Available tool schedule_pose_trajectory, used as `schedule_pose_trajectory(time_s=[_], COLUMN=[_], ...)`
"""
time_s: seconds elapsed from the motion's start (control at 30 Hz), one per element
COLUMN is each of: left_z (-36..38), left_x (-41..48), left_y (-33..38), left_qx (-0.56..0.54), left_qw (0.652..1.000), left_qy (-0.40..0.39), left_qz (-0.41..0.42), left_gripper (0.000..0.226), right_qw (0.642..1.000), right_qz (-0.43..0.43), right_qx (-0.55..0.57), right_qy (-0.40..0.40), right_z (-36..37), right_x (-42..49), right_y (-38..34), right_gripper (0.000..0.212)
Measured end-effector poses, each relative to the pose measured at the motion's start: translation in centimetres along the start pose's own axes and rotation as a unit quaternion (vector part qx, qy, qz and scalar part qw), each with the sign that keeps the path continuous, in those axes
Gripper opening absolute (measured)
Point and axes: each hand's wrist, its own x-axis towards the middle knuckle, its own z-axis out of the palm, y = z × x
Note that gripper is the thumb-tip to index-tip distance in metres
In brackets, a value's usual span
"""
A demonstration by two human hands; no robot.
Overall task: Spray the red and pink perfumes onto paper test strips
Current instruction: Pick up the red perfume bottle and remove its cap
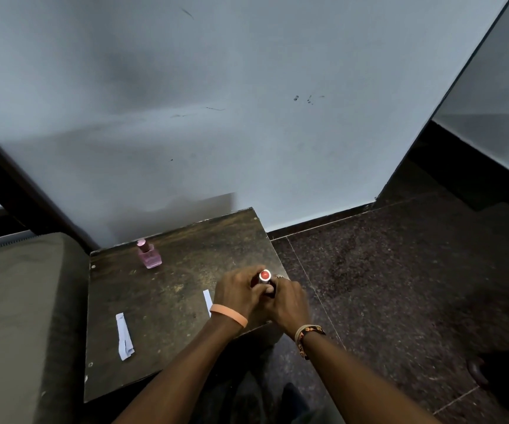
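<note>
The red perfume bottle (265, 276) stands near the right edge of a small dark wooden table (167, 289), its red cap top showing. My left hand (237, 289) and my right hand (288, 299) both grip it, fingers curled round the cap and body, which are mostly hidden. The pink perfume bottle (149, 254) stands capped at the table's back left. One white paper strip (124, 335) lies at the front left. A second paper strip (207, 301) lies just left of my left wrist, partly covered by it.
A grey-blue wall rises right behind the table. A cushioned seat or mattress (24, 316) borders the table's left side. Dark speckled floor (400, 270) spreads to the right, with a dark foot-like shape (504, 371) at the far right edge.
</note>
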Motion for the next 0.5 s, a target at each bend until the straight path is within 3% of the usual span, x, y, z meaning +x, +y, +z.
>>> schedule_pose_trajectory(time_s=[0.07, 0.27, 0.33, 0.43, 0.5], left_z=[0.55, -0.11, -0.23, 0.24, 0.14], left_x=[-0.31, 0.46, 0.59, 0.16, 0.1], left_y=[0.08, 0.08, 0.0, -0.38, -0.64], left_qx=[-0.013, -0.011, -0.012, 0.01, -0.007], left_qw=[1.0, 1.0, 1.0, 0.997, 0.998], left_qy=[-0.008, -0.024, -0.019, -0.053, -0.048], left_qz=[0.019, -0.006, -0.01, 0.052, 0.044], left_gripper=[0.055, 0.036, 0.041, 0.054, 0.05], right_qw=[1.0, 1.0, 1.0, 1.0, 1.0], right_qz=[-0.007, 0.0, -0.001, 0.001, 0.004], right_qx=[-0.015, 0.0, -0.001, -0.006, 0.004], right_qy=[0.003, -0.003, -0.007, -0.002, 0.001], right_z=[0.06, 0.0, -0.05, 0.04, 0.09], right_x=[-0.05, -0.08, 0.01, 0.01, -0.08], right_y=[0.02, -0.16, -0.22, -0.19, -0.14], right_gripper=[0.007, 0.008, 0.008, 0.008, 0.01])
